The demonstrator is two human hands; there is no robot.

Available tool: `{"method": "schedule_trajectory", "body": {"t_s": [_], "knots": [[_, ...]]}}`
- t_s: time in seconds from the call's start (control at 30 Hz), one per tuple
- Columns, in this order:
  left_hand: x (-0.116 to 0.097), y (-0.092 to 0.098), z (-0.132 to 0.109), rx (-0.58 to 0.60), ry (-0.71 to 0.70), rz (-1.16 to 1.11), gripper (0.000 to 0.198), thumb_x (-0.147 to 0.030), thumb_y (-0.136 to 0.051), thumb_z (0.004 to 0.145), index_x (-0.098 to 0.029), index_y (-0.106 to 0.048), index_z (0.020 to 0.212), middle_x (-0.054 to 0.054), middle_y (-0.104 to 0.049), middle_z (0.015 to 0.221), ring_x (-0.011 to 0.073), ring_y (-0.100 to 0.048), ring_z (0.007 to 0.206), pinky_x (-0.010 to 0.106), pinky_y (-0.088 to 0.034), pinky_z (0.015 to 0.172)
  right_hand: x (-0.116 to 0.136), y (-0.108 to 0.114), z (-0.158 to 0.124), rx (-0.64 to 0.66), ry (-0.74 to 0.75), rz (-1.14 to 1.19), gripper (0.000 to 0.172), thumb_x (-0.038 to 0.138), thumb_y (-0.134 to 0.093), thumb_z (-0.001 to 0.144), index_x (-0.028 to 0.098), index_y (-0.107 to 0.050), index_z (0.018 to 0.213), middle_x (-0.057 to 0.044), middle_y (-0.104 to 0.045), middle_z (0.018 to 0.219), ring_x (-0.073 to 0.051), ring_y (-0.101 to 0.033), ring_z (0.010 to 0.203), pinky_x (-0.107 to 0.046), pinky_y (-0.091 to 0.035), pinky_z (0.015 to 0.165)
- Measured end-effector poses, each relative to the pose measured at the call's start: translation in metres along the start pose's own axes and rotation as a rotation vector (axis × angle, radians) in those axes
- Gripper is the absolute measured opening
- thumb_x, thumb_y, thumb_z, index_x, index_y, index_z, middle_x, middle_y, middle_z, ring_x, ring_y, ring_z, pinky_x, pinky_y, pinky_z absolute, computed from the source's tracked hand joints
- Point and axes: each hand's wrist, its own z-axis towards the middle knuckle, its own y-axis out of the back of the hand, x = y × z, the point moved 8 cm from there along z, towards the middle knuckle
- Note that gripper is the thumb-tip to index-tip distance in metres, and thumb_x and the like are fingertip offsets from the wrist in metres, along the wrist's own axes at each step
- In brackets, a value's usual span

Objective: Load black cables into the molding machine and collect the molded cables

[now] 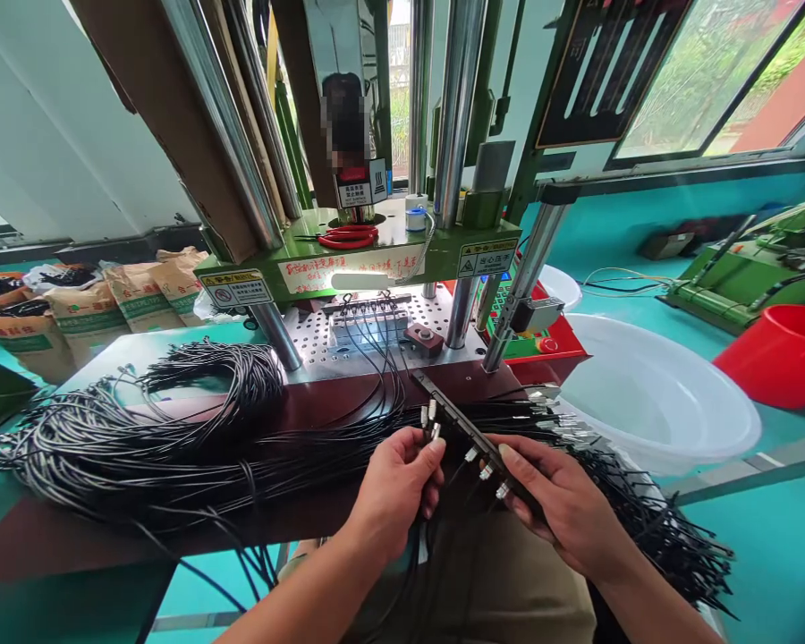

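My left hand (406, 478) is closed on a few black cables whose silver connectors (431, 414) stick up above the thumb and fingertips. Wrapped round the lower right end of a long dark metal bar (460, 419), my right hand (554, 492) keeps it slanted over the table's front edge. Several silver connectors (487, 471) sit along the bar's lower side, with black cables hanging down from them. The connectors in my left hand are close beside the bar; whether they touch it I cannot tell.
A green press with steel columns (278, 335) stands ahead, cables running from a fixture (368, 329) on its perforated plate. Coiled black cables (194, 402) lie left, more cable ends (664, 528) right. Red pliers (349, 236) rest on the press. A white tub (657, 385) is at right.
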Motion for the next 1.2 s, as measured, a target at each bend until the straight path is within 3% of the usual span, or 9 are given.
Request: {"method": "schedule_trajectory", "body": {"t_s": [0.2, 0.33, 0.8, 0.9, 1.0, 1.1, 1.2], "knots": [[0.001, -0.004, 0.003, -0.07, 0.082, 0.123, 0.021, -0.034, -0.064, 0.074, -0.016, -0.055, 0.08, -0.006, -0.049, 0.053, 0.0022, -0.029, 0.035, 0.017, -0.016, 0.034, -0.002, -0.003, 0.0, 0.032, -0.039, -0.044, 0.043, 0.049, -0.06, 0.085, 0.023, -0.062, 0.119, 0.0, -0.054, 0.066, -0.005, -0.041, 0.045, -0.015, -0.024, 0.035], [-0.001, -0.003, 0.004, -0.077, 0.088, 0.118, 0.023, -0.033, -0.067, 0.071, -0.015, -0.055, 0.077, -0.005, -0.05, 0.052, 0.0014, -0.029, 0.035, 0.017, -0.014, 0.036, -0.001, -0.004, 0.001, 0.037, -0.02, -0.021, 0.039, 0.047, -0.06, 0.085, 0.024, -0.063, 0.117, -0.001, -0.057, 0.072, -0.005, -0.041, 0.047, -0.016, -0.026, 0.038], [-0.002, -0.004, 0.008, -0.065, 0.104, 0.131, 0.017, -0.027, -0.065, 0.074, -0.015, -0.053, 0.073, -0.004, -0.052, 0.051, 0.0017, -0.029, 0.035, 0.017, -0.014, 0.034, 0.004, -0.008, 0.001, 0.061, -0.027, -0.076, 0.048, 0.051, -0.062, 0.082, 0.021, -0.064, 0.119, 0.001, -0.054, 0.064, -0.005, -0.041, 0.044, -0.017, -0.026, 0.037], [-0.001, -0.004, 0.01, -0.046, 0.089, 0.113, 0.018, -0.026, -0.066, 0.074, -0.016, -0.051, 0.072, -0.004, -0.051, 0.05, 0.0027, -0.031, 0.035, 0.016, -0.017, 0.033, 0.005, -0.009, 0.002, 0.077, -0.018, -0.073, 0.046, 0.049, -0.064, 0.082, 0.02, -0.066, 0.117, 0.001, -0.053, 0.062, -0.005, -0.04, 0.045, -0.016, -0.026, 0.037], [-0.005, -0.004, 0.011, 0.001, 0.061, 0.094, 0.02, -0.031, -0.067, 0.075, -0.015, -0.055, 0.078, -0.002, -0.054, 0.057, 0.0052, -0.041, 0.039, 0.016, -0.031, 0.035, 0.002, -0.005, 0.003, 0.049, -0.041, -0.016, 0.044, 0.048, -0.065, 0.082, 0.021, -0.066, 0.117, 0.0, -0.054, 0.064, -0.004, -0.04, 0.045, -0.015, -0.025, 0.037], [-0.021, 0.004, 0.008, 0.003, -0.02, 0.01, 0.027, -0.036, -0.066, 0.076, -0.013, -0.06, 0.09, 0.0, -0.057, 0.069, 0.0084, -0.052, 0.051, 0.022, -0.047, 0.047, 0.0, 0.001, 0.003, 0.007, -0.059, 0.102, 0.042, 0.045, -0.068, 0.08, 0.023, -0.066, 0.115, 0.0, -0.056, 0.069, -0.003, -0.041, 0.045, -0.013, -0.023, 0.036], [-0.039, 0.018, 0.003, -0.065, -0.106, -0.061, 0.033, -0.038, -0.065, 0.079, -0.011, -0.063, 0.096, 0.0, -0.055, 0.072, 0.0074, -0.052, 0.058, 0.02, -0.047, 0.054, 0.0, 0.001, 0.003, -0.003, -0.073, 0.16, 0.044, 0.044, -0.07, 0.078, 0.022, -0.066, 0.115, 0.002, -0.053, 0.065, -0.003, -0.04, 0.043, -0.012, -0.019, 0.033]]}}
